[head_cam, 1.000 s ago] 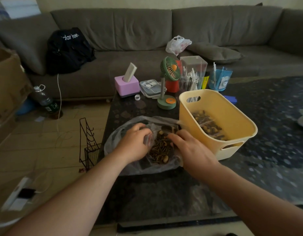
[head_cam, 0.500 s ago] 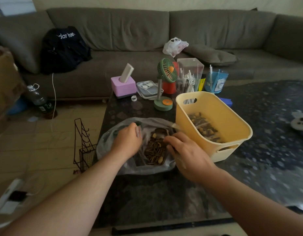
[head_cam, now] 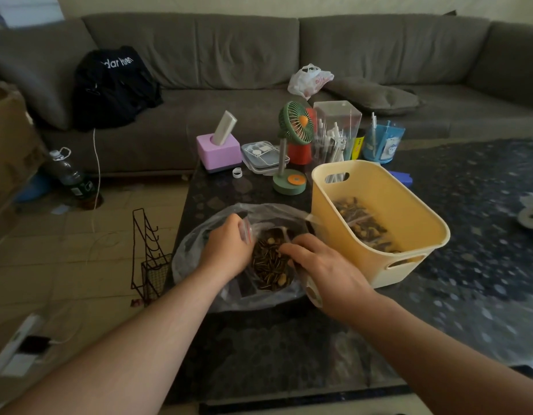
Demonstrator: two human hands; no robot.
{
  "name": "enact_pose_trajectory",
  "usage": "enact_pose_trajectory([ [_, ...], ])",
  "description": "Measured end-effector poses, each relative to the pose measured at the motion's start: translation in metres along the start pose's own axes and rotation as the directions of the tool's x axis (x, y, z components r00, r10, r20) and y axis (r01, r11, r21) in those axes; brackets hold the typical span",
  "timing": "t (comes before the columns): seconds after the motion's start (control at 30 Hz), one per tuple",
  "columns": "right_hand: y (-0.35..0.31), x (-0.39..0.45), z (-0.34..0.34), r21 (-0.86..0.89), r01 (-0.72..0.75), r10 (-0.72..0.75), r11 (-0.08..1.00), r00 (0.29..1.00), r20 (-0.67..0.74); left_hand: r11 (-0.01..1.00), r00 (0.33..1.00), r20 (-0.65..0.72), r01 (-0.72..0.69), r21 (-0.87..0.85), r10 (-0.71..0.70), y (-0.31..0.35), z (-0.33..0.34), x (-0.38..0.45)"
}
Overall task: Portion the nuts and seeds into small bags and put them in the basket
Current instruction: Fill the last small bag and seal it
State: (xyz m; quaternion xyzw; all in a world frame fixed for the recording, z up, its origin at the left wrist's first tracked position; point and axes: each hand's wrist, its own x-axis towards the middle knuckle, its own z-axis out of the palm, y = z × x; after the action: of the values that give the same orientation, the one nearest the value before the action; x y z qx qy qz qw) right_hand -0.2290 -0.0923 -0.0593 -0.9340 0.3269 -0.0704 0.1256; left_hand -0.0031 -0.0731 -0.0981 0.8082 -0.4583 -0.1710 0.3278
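A large clear plastic bag (head_cam: 196, 259) lies open on the dark table, with a heap of sunflower seeds and nuts (head_cam: 269, 266) in it. My left hand (head_cam: 226, 248) is at the heap's left side and holds a small clear bag (head_cam: 247, 232) by its mouth. My right hand (head_cam: 316, 265) is in the big bag at the heap's right, fingers curled into the seeds. To the right stands a yellow basket (head_cam: 409, 211) with filled small bags of seeds and nuts (head_cam: 364, 226) on its bottom.
Behind the big bag stand a green desk fan (head_cam: 292, 151), a pink box (head_cam: 219, 152), a flat clear case (head_cam: 263, 157), a clear pen holder (head_cam: 337, 130) and a blue cup (head_cam: 383, 142). A wire rack (head_cam: 150, 259) stands on the floor at the table's left. A grey sofa (head_cam: 259, 55) runs behind.
My left hand has drawn back a little to the left with the small bag. My right hand stays at the heap, fingers dug into the seeds. The view shifted slightly.
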Motion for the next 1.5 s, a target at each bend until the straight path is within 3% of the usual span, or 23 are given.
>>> enact_pose_trajectory([
  [0.1,0.001,-0.004,-0.003,-0.019,0.095,-0.093,0.995,0.994,0.053,1.000,0.999,-0.028,0.016,0.007,-0.016,-0.003,-0.001,0.001],
  [0.17,0.004,-0.005,-0.003,0.025,0.155,-0.155,0.988,0.988,0.003,1.000,1.000,-0.025,-0.002,-0.006,0.002,-0.004,-0.002,0.002],
  [0.27,0.010,-0.006,-0.001,0.107,0.144,-0.132,0.984,0.985,-0.112,0.997,0.996,0.067,-0.057,-0.042,0.060,-0.002,-0.008,0.004],
  [0.4,0.009,-0.007,0.005,0.079,0.095,-0.083,0.992,0.987,-0.138,0.993,0.970,0.219,-0.111,0.031,0.102,0.001,-0.017,0.001],
  [0.6,0.002,-0.019,0.001,0.056,0.155,-0.149,0.986,0.984,-0.093,0.989,0.975,0.186,-0.137,0.062,0.123,0.004,-0.024,-0.004],
  [0.77,-0.001,-0.030,-0.007,0.159,-0.009,0.030,0.987,0.990,-0.136,0.969,0.969,0.191,-0.188,0.161,0.156,0.009,-0.043,-0.018],
  [0.87,-0.010,-0.033,-0.008,0.145,-0.052,0.070,0.988,0.990,-0.125,0.916,0.929,0.364,-0.198,0.349,0.062,0.022,-0.061,-0.040],
  [0.93,-0.017,-0.034,-0.008,0.169,-0.071,0.093,0.983,0.987,-0.127,0.891,0.841,0.538,-0.194,0.410,-0.064,0.027,-0.066,-0.057],
  [1.0,-0.020,-0.033,-0.008,0.207,-0.083,0.114,0.975,0.983,-0.142,0.839,0.787,0.605,-0.245,0.486,-0.120,0.023,-0.060,-0.070],
  [1.07,-0.021,-0.034,-0.007,0.252,-0.093,0.131,0.963,0.982,-0.137,0.818,0.832,0.551,-0.274,0.506,-0.062,0.016,-0.053,-0.074],
  [1.2,-0.023,-0.038,-0.005,0.291,-0.044,0.091,0.956,0.984,-0.151,0.918,0.911,0.411,-0.194,0.345,0.038,0.004,-0.048,-0.065],
  [1.4,-0.017,-0.038,0.001,0.342,-0.090,0.151,0.935,0.976,-0.155,0.997,0.962,0.262,-0.082,0.013,0.076,0.016,-0.054,-0.052],
  [1.5,-0.016,-0.034,0.004,0.347,-0.106,0.182,0.932,0.964,-0.196,0.986,0.970,0.188,-0.135,-0.102,0.152,0.028,-0.060,-0.048],
])
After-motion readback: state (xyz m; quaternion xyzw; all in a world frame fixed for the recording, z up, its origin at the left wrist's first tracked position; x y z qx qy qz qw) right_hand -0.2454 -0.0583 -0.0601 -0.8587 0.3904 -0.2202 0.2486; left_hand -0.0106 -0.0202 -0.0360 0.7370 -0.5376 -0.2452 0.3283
